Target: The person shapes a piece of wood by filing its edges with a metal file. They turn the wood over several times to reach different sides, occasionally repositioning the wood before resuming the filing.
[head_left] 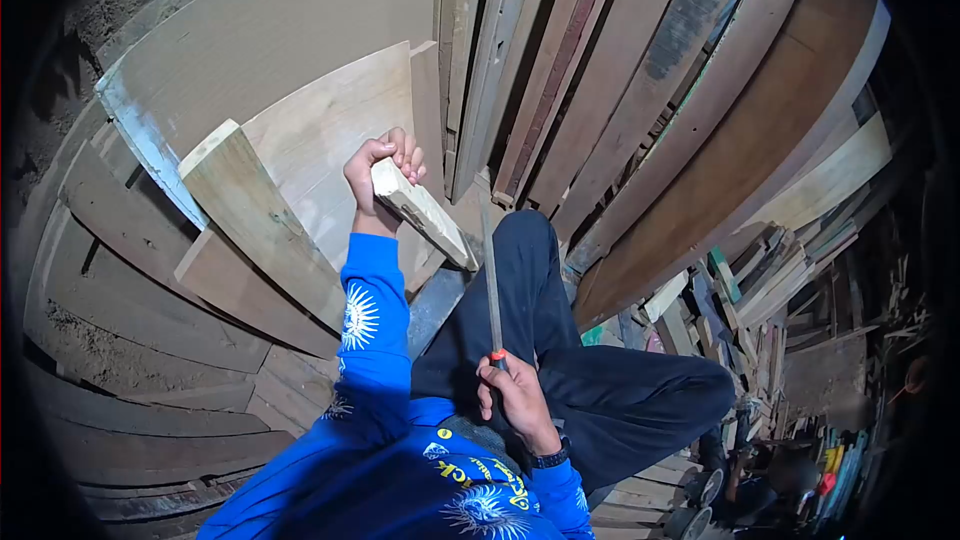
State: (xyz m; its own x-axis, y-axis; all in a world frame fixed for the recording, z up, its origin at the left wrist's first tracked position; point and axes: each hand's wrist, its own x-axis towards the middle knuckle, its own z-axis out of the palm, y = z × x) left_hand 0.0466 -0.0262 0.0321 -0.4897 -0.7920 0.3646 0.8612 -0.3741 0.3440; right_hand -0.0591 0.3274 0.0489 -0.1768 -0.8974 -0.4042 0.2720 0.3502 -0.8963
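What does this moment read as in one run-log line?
left hand: grips pale wood block | right hand: holds file-like tool | tool and block: apart | boards: close by

Big panel [270,30] ahead left, small panel [330,130] before it, short plank [250,200] over small panel's left edge. Long planks [630,90] in a row, ahead to right, beyond small panel's right edge. Offcuts [755,285] heaped right of long planks, more boards [140,335] far left.
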